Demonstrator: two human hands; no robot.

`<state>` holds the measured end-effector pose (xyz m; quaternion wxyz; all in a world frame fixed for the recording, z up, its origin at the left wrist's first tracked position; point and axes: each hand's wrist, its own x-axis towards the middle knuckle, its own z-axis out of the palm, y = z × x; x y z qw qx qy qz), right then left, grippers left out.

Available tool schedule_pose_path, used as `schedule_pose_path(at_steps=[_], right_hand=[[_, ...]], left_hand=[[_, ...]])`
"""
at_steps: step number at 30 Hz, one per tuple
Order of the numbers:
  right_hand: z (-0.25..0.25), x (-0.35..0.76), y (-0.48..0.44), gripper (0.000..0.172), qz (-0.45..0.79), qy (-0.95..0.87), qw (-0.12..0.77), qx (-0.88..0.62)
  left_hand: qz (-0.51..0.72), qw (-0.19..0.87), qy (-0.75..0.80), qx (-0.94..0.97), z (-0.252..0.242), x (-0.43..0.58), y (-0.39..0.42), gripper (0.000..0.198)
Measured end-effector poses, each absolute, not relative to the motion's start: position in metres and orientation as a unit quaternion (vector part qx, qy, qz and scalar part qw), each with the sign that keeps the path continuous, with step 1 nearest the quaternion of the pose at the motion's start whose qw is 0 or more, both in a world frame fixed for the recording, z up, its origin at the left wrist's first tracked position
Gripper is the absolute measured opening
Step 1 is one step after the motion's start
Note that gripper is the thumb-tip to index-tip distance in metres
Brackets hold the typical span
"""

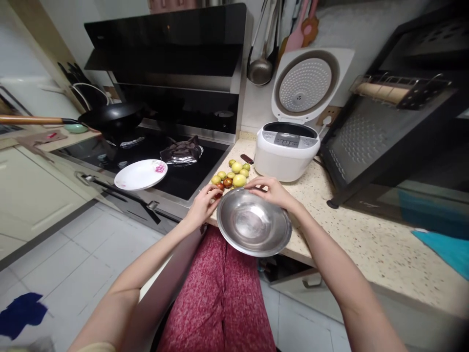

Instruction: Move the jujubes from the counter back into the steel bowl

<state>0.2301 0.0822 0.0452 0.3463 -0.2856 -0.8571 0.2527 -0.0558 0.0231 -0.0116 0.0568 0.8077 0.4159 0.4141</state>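
A steel basin (pixel 252 225), with nothing in it, is tilted toward me over the counter's front edge. My right hand (pixel 269 190) grips its far rim, thumb and fingers bent over the edge. Just left of the rim, my left hand (pixel 205 201) has its thumb and forefinger closed around a reddish-brown fruit, mostly hidden by the fingers. Behind the basin lies a heap of small round fruits (pixel 237 167), yellow-green and reddish brown, that look like jujubes. The left fingertips are at the near edge of this heap.
A rice cooker (pixel 286 154) with its lid up stands behind the fruits. On the left, a white floral plate (pixel 141 174) rests on the stove's front, and a black wok (pixel 112 117) sits farther back. A dark oven (pixel 395 122) and a blue cloth (pixel 445 249) are at right.
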Motion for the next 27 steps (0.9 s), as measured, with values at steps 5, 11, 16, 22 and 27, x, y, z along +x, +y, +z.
schedule_pose_path(at_steps=[5, 11, 16, 22, 27], right_hand=[[0.044, 0.225, 0.078, 0.022, 0.258, -0.841, 0.355, -0.316], [0.039, 0.217, 0.077, 0.026, 0.250, -0.826, 0.359, -0.355], [0.038, 0.214, 0.077, 0.025, 0.245, -0.830, 0.360, -0.349], [0.037, 0.213, 0.077, 0.026, 0.226, -0.838, 0.376, -0.324], [0.035, 0.212, 0.079, 0.028, 0.225, -0.838, 0.374, -0.327]], left_hand=[[0.496, 0.060, 0.429, 0.753, 0.004, -0.057, 0.018, 0.019], [0.497, 0.113, 0.376, 0.774, 0.041, -0.046, -0.006, 0.020], [0.324, 0.164, 0.333, 0.870, 0.061, -0.029, -0.016, 0.019], [0.186, 0.122, 0.339, 0.914, 0.064, -0.015, -0.007, 0.019], [0.153, 0.090, 0.349, 0.920, 0.057, -0.015, -0.002, 0.019]])
